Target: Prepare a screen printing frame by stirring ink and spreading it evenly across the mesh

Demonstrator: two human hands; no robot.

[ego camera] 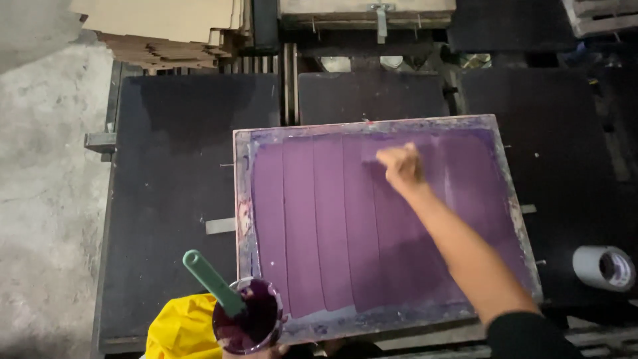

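A framed printing screen [242, 199] lies on a dark table, its mesh coated in purple ink laid in vertical bands. My right hand [401, 166] reaches across to the far part of the mesh. Its fingers are closed on a small spreader that is blurred and mostly hidden. At the near edge, only the fingertips of my left hand [282, 350] show under a cup of dark purple ink [249, 326], which they hold. A green-handled tool [211, 280] stands in the cup. Yellow cloth [179, 330] lies just left of the cup.
Dark table boards [173, 199] surround the frame. A roll of pale tape [605, 267] lies at the right. Flat cardboard sheets [166, 23] are stacked at the far left, with concrete floor [46, 186] along the left side. Metal fittings and wooden frames sit at the back.
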